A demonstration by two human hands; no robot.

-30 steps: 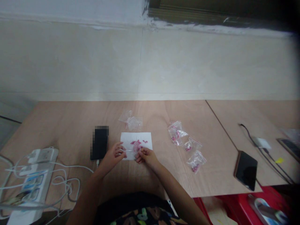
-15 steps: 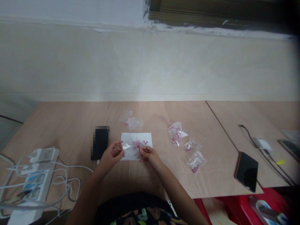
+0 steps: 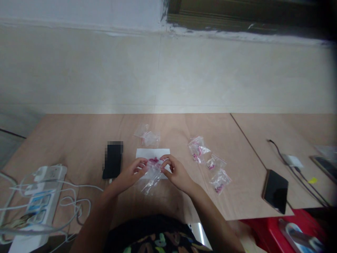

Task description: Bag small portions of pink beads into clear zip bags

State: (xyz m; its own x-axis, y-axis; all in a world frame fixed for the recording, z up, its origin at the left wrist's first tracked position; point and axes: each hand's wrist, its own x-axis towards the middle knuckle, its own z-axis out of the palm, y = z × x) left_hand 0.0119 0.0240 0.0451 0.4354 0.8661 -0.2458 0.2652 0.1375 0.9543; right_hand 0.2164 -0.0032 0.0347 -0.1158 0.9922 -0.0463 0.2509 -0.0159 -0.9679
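Between my hands a clear plastic zip bag [image 3: 153, 175] hangs with its top edge toward the wall, over the near part of a white sheet of paper [image 3: 142, 153]. My left hand [image 3: 135, 172] pinches the bag's left upper corner. At the opposite corner, my right hand [image 3: 176, 172] has thumb and fingers closed on the edge. Small dark pink beads [image 3: 154, 160] show just beyond the bag's top edge; whether all lie on the paper is unclear. Other clear bags [image 3: 151, 138] without visible beads lie past the paper.
Several bags with pink beads [image 3: 218, 189] lie to the right. A black phone [image 3: 112, 161] is left of the paper, another phone [image 3: 276, 191] at right. A white power strip [image 3: 50, 196] with tangled cables fills the left side. A red stool [image 3: 292, 225] stands below the table edge.
The bag has been turned from lying sideways between my hands to hanging toward me. My right hand has moved up and right, and my left hand slightly right.
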